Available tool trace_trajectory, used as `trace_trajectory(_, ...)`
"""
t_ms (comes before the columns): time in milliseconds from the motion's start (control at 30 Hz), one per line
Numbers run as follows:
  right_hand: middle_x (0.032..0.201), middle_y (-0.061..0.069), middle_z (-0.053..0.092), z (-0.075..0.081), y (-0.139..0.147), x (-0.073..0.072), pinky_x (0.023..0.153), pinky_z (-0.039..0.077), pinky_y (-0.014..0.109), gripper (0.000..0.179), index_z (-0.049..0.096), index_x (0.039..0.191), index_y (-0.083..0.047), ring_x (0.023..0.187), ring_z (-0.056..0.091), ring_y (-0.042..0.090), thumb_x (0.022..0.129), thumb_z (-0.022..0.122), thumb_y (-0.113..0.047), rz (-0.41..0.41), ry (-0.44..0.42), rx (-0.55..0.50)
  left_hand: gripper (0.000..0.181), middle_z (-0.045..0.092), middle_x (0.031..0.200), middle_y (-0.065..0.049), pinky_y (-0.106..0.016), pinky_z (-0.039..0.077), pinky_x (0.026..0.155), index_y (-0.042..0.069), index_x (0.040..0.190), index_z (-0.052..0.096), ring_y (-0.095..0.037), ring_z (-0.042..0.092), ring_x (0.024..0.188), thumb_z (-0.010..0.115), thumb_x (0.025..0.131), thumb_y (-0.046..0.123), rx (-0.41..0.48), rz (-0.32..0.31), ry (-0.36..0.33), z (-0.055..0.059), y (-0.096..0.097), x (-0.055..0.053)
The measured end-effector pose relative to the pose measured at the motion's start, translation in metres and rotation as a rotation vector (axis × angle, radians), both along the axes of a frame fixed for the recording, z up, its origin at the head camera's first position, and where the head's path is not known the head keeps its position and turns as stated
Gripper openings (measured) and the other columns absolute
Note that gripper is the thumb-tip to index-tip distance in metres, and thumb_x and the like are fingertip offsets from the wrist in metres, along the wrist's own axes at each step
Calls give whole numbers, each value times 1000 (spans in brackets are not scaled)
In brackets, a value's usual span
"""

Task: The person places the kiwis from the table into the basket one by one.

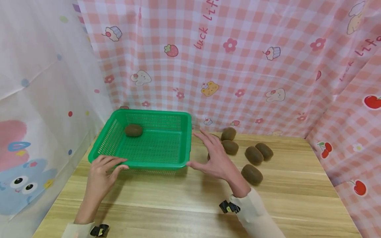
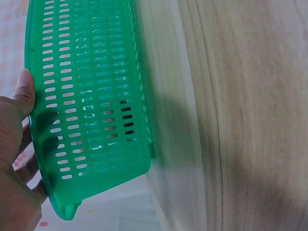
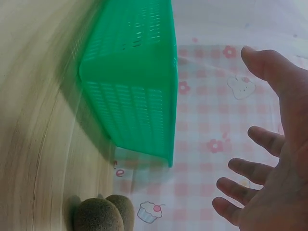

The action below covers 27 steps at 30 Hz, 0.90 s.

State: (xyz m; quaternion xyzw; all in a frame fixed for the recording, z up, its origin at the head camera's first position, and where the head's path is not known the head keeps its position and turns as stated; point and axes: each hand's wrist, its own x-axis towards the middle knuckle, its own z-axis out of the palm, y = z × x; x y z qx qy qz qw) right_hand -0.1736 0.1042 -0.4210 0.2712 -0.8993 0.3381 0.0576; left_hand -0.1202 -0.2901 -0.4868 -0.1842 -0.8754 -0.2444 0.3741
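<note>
A green plastic basket [image 1: 154, 164] with slotted walls stands on the wooden table, with one brown kiwi [image 1: 133, 130] lying inside toward its back left. At the basket's near left corner my left hand [image 1: 102, 172] pinches the rim; the left wrist view has the thumb [image 2: 25, 94] at the front wall and the fingers over the rim. Beside the right wall is my right hand [image 1: 215, 158], fingers spread and nothing in its grasp. The right wrist view shows it apart from the basket [image 3: 130, 106]. Part of a kiwi shows behind this hand, mostly hidden.
Several loose kiwis lie right of the basket, among them a near one [image 1: 252, 174], a pair [image 1: 254, 155] and others by the back [image 1: 228, 134]. A pink checked cloth [image 1: 244, 76] hangs behind the table, and a white patterned cloth [image 1: 50, 109] hangs at the left.
</note>
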Motion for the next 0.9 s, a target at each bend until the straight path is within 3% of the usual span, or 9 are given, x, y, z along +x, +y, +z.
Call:
trace_trajectory(233,172,1,21,-3,13,6,117,32,67,96,33,160,-31,156,24,33,80,84,-52,-33,-15,-47,30,78,89,-13,-33,41,82,5,94,82,-29,62,86,89,66,9,13,8,-21,1,-1,2)
trace_trajectory(567,172,5,20,-8,41,7,117,23,72,102,29,162,-28,157,19,38,80,86,-45,-96,4,-111,33,79,89,-14,-34,42,81,4,95,82,-30,62,87,89,64,6,8,13,-41,1,2,2)
trace_trajectory(900,174,-1,14,-14,70,11,117,15,75,105,27,161,-36,157,18,38,78,88,-49,-222,-44,-110,26,79,88,-13,-34,42,81,5,94,82,-30,63,85,86,73,21,24,-9,11,-1,3,0)
